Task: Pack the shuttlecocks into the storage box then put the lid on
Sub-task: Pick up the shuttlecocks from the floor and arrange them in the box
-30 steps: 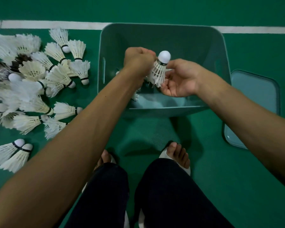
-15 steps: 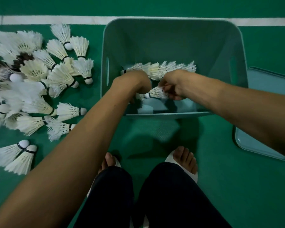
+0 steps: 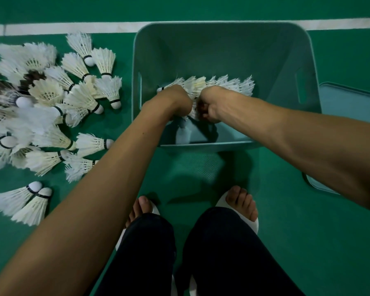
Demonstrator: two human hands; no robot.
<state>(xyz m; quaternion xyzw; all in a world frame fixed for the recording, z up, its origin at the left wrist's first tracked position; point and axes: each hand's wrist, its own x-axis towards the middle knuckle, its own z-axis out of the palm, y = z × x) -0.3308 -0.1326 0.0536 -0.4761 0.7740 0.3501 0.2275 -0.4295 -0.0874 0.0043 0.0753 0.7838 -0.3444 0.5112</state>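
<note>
Now both hands are down in the teal plastic storage box [image 3: 222, 50]. My right hand [image 3: 212, 107] curls round a white feathered shuttlecock [image 3: 193, 110], probably nesting it into the packed row [image 3: 229, 84] to save room. I cannot tell what grip my left hand [image 3: 175, 103] has. The loose shuttlecocks [image 3: 47, 92] lie at nine o'clock and the flat teal lid [image 3: 346, 103] at three.

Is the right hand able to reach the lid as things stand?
Likely yes, once freed. The lid lies uncovered on the floor just right of the box. The right hand is low inside the box, seemingly gripping a shuttlecock.
</note>
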